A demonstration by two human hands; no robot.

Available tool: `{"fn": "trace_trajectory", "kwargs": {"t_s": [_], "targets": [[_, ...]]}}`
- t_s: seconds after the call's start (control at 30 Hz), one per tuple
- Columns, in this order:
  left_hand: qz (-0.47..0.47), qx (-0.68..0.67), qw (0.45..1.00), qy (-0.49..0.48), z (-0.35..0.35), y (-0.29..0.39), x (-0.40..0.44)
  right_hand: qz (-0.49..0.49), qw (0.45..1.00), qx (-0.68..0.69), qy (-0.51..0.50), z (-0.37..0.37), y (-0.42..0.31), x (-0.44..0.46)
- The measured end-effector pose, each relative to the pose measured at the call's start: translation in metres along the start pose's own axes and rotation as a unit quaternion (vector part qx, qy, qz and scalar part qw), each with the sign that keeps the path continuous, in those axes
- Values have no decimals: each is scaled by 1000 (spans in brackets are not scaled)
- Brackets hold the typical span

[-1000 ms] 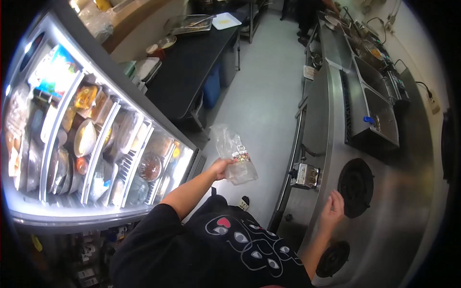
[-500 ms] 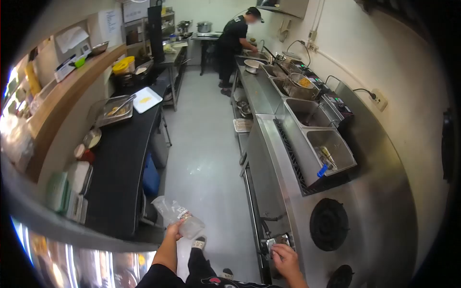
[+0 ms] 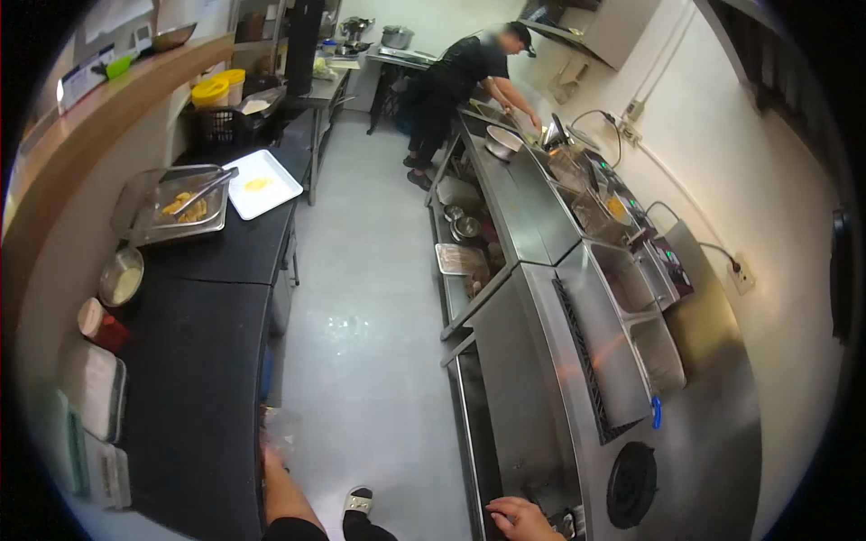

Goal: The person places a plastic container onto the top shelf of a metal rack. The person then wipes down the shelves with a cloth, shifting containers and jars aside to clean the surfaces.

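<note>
My left hand [image 3: 273, 462] is low beside the black counter [image 3: 203, 361], whose edge hides part of its fingers. A clear plastic bag [image 3: 281, 427], blurred, is at that hand, which looks closed on it. Over the front edge of the steel stove unit [image 3: 550, 433], my right hand [image 3: 521, 519] has its fingers loosely bent and apart, with nothing seen in them. Just beside it, a small metal fitting [image 3: 566, 521] shows partly at the bottom of the view.
Fryer basins [image 3: 622, 275] and a burner [image 3: 631, 482] line the right. On the left counter are a white tray [image 3: 271, 194], a steel pan with tongs [image 3: 185, 203] and a bowl [image 3: 122, 275]. A co-worker [image 3: 460, 77] bends over the far counter. Grey floor [image 3: 370, 298] runs between.
My left hand has moved left with the bag, from over the aisle to the counter's side. The view has shifted forward. The co-worker's arms have moved toward the right.
</note>
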State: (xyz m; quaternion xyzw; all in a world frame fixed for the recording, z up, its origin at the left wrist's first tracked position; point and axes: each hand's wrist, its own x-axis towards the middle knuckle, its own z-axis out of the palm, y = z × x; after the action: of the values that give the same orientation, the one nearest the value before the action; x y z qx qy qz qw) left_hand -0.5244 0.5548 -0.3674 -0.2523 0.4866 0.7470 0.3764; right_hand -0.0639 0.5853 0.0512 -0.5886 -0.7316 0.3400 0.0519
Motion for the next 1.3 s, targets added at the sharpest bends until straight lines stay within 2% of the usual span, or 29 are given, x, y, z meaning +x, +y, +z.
{"fn": "trace_trajectory", "kwargs": {"t_s": [0.1, 0.4, 0.5, 0.6, 0.7, 0.8, 0.9, 1.03, 1.1, 1.2, 1.23, 1.3], "targets": [[11, -26, 999, 36, -16, -1, 21, -33, 998, -31, -33, 9, 1, 24], [18, -59, 995, 75, -40, 2, 57, -26, 991, -60, -120, 18, -27, 61], [13, -61, 995, 81, -49, -4, 66, -7, 975, -140, -171, 18, -27, 72], [0, -48, 996, 80, -44, -6, 65, 7, 978, -138, -154, 21, -32, 75], [-29, -15, 997, 69, -30, -16, 45, -27, 988, -93, -124, 26, -24, 70], [-106, 69, 992, 10, -2, -50, 1, -54, 989, -89, -103, 13, -43, 58], [-188, 204, 954, -115, 38, -90, -53, -67, 992, -88, -54, 20, -19, 50], [-163, 428, 838, -298, 108, -106, -156, -51, 997, -49, 30, 15, -1, 20], [-175, 496, 770, -361, 134, -98, -192, -44, 994, -15, 98, 11, -3, 2], [-125, 545, 711, -426, 147, -92, -219, -13, 991, -15, 134, -4, 0, -28], [-122, 543, 714, -425, 151, -89, -228, -36, 984, -4, 175, -5, 7, -38], [-115, 539, 721, -419, 153, -79, -247, -17, 975, -31, 220, -12, 16, -59]]}}
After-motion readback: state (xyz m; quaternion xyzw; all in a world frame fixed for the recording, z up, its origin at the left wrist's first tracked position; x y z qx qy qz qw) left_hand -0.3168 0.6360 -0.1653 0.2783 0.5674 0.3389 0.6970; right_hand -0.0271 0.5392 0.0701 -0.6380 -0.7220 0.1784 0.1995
